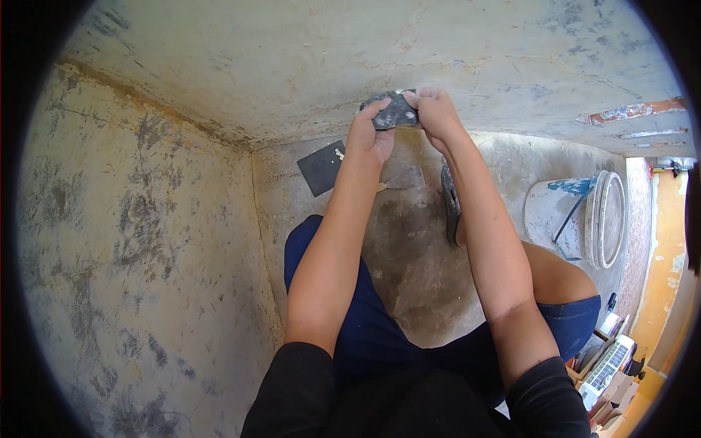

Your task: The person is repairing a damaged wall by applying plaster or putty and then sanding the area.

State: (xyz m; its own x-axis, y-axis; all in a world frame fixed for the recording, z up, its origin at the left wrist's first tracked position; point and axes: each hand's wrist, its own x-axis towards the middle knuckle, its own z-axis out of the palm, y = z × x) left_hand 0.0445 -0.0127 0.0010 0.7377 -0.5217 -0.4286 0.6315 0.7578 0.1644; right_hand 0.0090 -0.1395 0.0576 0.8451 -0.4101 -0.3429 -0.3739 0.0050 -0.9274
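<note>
My left hand (371, 135) and my right hand (438, 117) both grip a dark, flexible square pad (396, 111), speckled with pale dust, at the lower part of the pale, scuffed wall (365, 58) in front of me. My fingers wrap round its two sides, with the thumbs on top. Below my left hand, a black sheet (315, 169) with small pale crumbs lies on the concrete floor. A wide-bladed scraper (405, 177) lies between my forearms.
A scuffed wall (131, 255) runs along my left. My sandalled foot (451, 204) rests under my right forearm. A white paint-stained bucket (548, 204) stands to the right. Cardboard boxes (606, 409) and a pale slatted object (606, 372) are at the lower right, beside a yellow panel.
</note>
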